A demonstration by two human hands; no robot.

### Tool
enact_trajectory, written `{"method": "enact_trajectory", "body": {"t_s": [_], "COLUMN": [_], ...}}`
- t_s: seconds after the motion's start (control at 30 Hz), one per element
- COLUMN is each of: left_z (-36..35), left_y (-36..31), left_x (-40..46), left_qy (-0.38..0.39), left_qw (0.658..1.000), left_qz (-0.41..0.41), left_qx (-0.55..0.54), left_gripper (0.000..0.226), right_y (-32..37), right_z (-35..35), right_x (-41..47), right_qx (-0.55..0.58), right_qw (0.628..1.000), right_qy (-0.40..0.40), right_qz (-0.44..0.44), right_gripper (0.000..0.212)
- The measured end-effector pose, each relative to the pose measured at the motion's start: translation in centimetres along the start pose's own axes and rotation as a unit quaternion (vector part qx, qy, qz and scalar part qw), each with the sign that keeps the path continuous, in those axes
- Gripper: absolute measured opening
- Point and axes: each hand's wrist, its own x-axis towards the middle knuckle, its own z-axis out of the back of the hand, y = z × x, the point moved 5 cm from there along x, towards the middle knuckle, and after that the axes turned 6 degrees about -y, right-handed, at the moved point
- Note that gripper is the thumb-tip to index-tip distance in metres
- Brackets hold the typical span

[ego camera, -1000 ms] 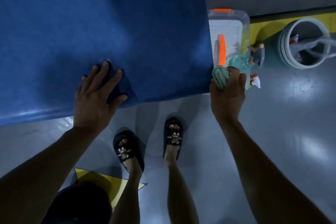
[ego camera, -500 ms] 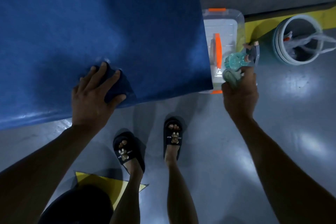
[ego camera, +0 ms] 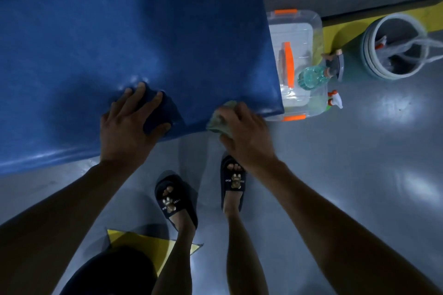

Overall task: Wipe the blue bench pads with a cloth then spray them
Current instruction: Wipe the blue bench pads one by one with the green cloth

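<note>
Two hands at the blue padded bench pad's (ego camera: pixel 119 38) lower edge: left hand (ego camera: pixel 129 127) flat, fingers spread on dark blue cloth (ego camera: pixel 159 112); right hand (ego camera: pixel 244 132) gripping crumpled green cloth (ego camera: pixel 219 122), centre frame. Pad's upper left lies bare.

You've got one blue bench pad (ego camera: pixel 134 38) in view and two cloths on its near edge: a dark blue one (ego camera: pixel 159 109) and a green one (ego camera: pixel 219 122). Right of the pad: one clear storage box (ego camera: pixel 297 29), two spray bottles (ego camera: pixel 311 76) (ego camera: pixel 334 100), one bucket (ego camera: pixel 369 55).
</note>
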Motion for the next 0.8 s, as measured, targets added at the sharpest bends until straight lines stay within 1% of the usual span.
{"method": "enact_trajectory", "body": {"t_s": [0.07,0.1,0.13,0.17,0.23,0.27,0.3,0.33,0.37,0.4,0.5,0.53,0.6,0.63,0.7,0.77,0.8], "left_z": [0.2,0.2,0.1,0.2,0.4,0.4,0.5,0.5,0.6,0.8,2.1,2.6,3.3,3.3,2.7,2.4,2.3], "left_y": [0.0,0.1,0.1,0.1,-0.1,-0.2,-0.2,-0.1,0.1,0.4,1.4,1.9,3.0,3.5,4.2,4.3,4.2], "left_x": [0.2,0.3,0.3,0.2,0.2,0.3,0.3,0.4,0.5,0.7,1.4,1.6,1.9,1.8,1.5,1.1,1.2], "left_qy": [0.003,0.004,0.006,0.006,0.007,0.012,0.02,0.03,0.038,0.045,0.078,0.078,0.082,0.096,0.114,0.102,0.097], "left_qw": [1.0,1.0,1.0,1.0,1.0,1.0,1.0,0.999,0.999,0.999,0.995,0.994,0.991,0.989,0.988,0.991,0.992], "left_qz": [-0.008,-0.009,-0.01,-0.01,-0.01,-0.011,-0.012,-0.014,-0.02,-0.028,-0.056,-0.07,-0.089,-0.082,-0.064,-0.053,-0.048], "left_qx": [0.004,0.005,0.006,0.008,0.007,0.006,0.007,0.009,0.012,0.009,-0.016,-0.005,0.055,0.076,0.085,0.071,0.065], "left_gripper": [0.064,0.063,0.062,0.063,0.065,0.065,0.065,0.066,0.067,0.069,0.076,0.08,0.09,0.093,0.092,0.089,0.089], "right_y": [-3.5,-5.3,-6.7,-7.8,-9.6,-10.3,-10.8,-10.9,-11.0,-11.1,-11.3,-11.2,-10.1,-9.2,-6.4,-2.7,-0.7], "right_z": [1.8,2.7,3.4,3.7,3.6,3.5,3.5,3.4,3.5,3.5,4.6,4.9,5.2,5.0,4.3,3.0,1.9], "right_x": [-1.0,-1.6,-2.2,-2.6,-3.3,-3.7,-4.0,-4.2,-4.3,-4.1,-3.0,-2.5,-1.5,-1.0,-0.3,0.3,0.6], "right_qx": [-0.013,-0.012,-0.005,0.002,0.039,0.073,0.106,0.13,0.138,0.131,0.033,0.002,-0.034,-0.039,-0.029,-0.002,0.009], "right_qw": [0.998,0.993,0.983,0.965,0.908,0.872,0.843,0.827,0.823,0.831,0.869,0.879,0.893,0.901,0.913,0.927,0.94], "right_qy": [-0.049,-0.073,-0.091,-0.109,-0.168,-0.211,-0.248,-0.278,-0.287,-0.279,-0.242,-0.231,-0.208,-0.204,-0.221,-0.225,-0.207], "right_qz": [-0.046,-0.091,-0.157,-0.237,-0.383,-0.435,-0.464,-0.47,-0.47,-0.464,-0.431,-0.417,-0.397,-0.381,-0.343,-0.3,-0.272], "right_gripper": [0.035,0.031,0.027,0.025,0.026,0.027,0.033,0.042,0.051,0.055,0.049,0.046,0.044,0.043,0.039,0.039,0.041]}}
